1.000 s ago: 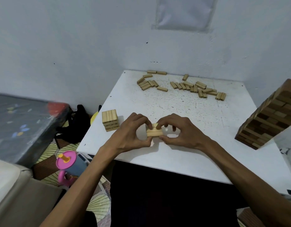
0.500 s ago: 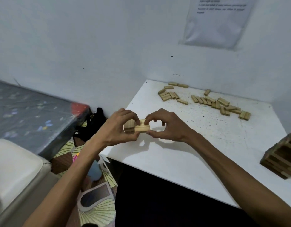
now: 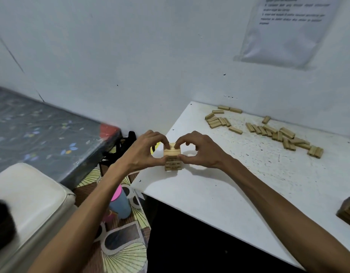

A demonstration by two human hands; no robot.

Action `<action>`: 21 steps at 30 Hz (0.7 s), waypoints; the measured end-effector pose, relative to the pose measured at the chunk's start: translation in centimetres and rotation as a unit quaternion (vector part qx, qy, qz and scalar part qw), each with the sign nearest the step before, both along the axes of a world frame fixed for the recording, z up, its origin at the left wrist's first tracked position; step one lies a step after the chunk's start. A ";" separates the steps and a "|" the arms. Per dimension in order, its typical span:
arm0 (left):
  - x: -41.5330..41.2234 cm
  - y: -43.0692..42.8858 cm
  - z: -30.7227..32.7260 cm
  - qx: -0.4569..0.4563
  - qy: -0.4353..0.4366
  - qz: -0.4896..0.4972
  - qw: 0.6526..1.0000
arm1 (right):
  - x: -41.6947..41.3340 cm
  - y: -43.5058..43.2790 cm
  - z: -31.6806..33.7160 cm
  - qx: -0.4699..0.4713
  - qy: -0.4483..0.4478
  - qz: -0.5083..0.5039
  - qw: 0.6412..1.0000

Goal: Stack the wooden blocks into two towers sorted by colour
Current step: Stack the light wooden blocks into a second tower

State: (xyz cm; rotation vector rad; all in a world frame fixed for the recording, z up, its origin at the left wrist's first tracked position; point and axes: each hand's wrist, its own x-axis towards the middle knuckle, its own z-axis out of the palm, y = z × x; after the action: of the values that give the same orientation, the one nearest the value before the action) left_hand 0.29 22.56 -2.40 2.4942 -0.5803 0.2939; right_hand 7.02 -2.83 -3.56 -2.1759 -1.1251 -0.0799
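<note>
I pinch the top blocks (image 3: 171,152) w/ left hand (image 3: 144,153) & right hand (image 3: 202,152); should set them square on light tower (image 3: 172,165), no nudging.

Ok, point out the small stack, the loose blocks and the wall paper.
small stack (image 3: 173,165): head view, front face, lower layers.
loose blocks (image 3: 268,128): head view, a block mid-scatter.
wall paper (image 3: 288,32): head view, its centre.

Wall paper sheet (image 3: 286,30): printed lines, too blurred to read.
</note>
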 end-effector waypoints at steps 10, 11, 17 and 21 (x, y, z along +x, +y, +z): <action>0.2 0.3 -0.8 -0.037 0.007 -0.005 0.999 | -0.1 0.2 0.0 -0.006 0.008 -0.001 1.000; 0.2 0.3 -0.8 -0.037 0.009 -0.006 0.999 | -0.1 0.2 0.0 -0.007 0.010 -0.003 1.000; 0.4 0.3 -1.2 -0.041 0.010 -0.008 0.999 | -0.2 0.3 -0.3 -0.010 0.018 -0.007 1.000; 0.5 0.4 -1.3 -0.039 0.014 -0.008 0.999 | -0.2 0.2 -0.3 -0.012 0.016 -0.009 1.000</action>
State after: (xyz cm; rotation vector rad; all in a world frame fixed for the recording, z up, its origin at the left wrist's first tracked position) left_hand 0.79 22.93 -3.70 2.4143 -0.5658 0.2705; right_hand 6.84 -2.59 -3.91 -2.2004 -1.0941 -0.0409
